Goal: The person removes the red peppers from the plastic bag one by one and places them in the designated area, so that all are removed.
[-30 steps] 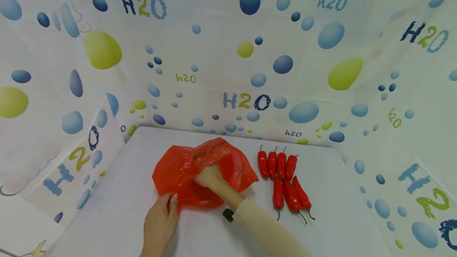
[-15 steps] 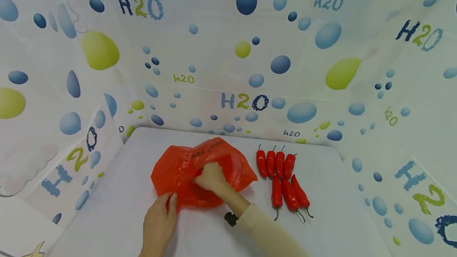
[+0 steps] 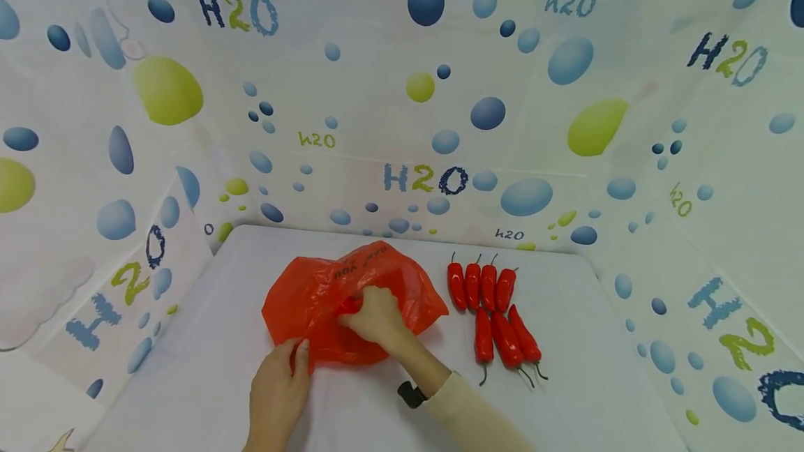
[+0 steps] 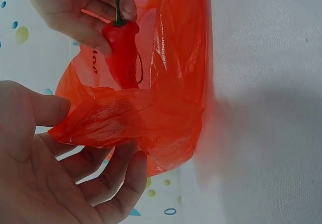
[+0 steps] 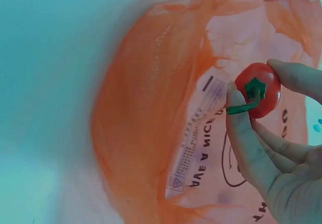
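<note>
A red plastic bag [image 3: 295, 305] with dark printing lies on the white table, its mouth toward me. My left hand [image 3: 279, 389] holds the near left edge of the bag; in the left wrist view the film lies between thumb and fingers. At the bag's mouth, my right hand [image 3: 380, 319] pinches a red chili pepper [image 4: 122, 53] between thumb and fingertips. Its green stem [image 5: 256, 90] faces the right wrist camera. A thin, dark curved stem [image 4: 140, 68] shows beside that pepper in the left wrist view; what it belongs to is hidden.
Right of the bag, several red chili peppers lie in two rows, a far row [image 3: 481, 287] and a near row [image 3: 505, 340]. A black device [image 3: 411, 394] sits at my right wrist. A patterned curtain [image 3: 352, 89] encloses the white table [image 3: 584, 340].
My right hand has drawn back a little toward the right at the bag's mouth, and more of its fingers show. The left hand stays at the bag's edge. The head view has shifted slightly.
</note>
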### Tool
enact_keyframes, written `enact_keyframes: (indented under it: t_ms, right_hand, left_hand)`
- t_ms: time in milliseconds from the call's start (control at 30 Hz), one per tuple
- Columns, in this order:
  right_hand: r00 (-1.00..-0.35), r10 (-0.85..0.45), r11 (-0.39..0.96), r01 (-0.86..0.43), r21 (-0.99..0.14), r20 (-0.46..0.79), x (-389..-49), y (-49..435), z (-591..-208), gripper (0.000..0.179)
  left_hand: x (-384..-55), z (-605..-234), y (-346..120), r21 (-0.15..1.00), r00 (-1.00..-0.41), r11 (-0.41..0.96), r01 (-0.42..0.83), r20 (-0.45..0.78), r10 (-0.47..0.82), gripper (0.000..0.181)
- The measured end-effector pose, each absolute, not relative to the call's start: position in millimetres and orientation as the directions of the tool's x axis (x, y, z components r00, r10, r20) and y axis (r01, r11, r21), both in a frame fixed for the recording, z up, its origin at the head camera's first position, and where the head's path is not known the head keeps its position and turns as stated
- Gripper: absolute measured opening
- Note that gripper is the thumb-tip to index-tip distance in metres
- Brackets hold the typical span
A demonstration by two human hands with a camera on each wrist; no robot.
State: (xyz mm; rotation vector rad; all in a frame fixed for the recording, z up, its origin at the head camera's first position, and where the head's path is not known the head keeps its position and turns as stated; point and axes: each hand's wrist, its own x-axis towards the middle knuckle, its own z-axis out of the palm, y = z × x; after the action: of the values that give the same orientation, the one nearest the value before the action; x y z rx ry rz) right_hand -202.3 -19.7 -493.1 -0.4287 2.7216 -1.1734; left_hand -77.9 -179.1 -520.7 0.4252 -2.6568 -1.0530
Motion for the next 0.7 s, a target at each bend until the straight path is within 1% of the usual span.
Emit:
enact_keyframes:
  t_ms: [233, 433, 700]
  right_hand:
    - [-0.946, -0.324, 0.623, -0.201, -0.756, -0.015, -196, -9, -492, 0.045]
    - [-0.954, -0.298, 0.618, -0.180, -0.766, -0.016, -191, 1, -489, 0.052]
    - [-0.959, -0.283, 0.582, -0.145, -0.800, -0.032, -186, 11, -483, 0.052]
  left_hand:
    - [-78, -520, -179, 0.690, -0.928, 0.705, -0.162, 0.137, -0.347, 0.037]
    - [-77, -521, -179, 0.689, -0.924, 0.709, -0.149, 0.159, -0.349, 0.035]
    - [-78, -521, -179, 0.691, -0.930, 0.707, -0.149, 0.144, -0.337, 0.038]
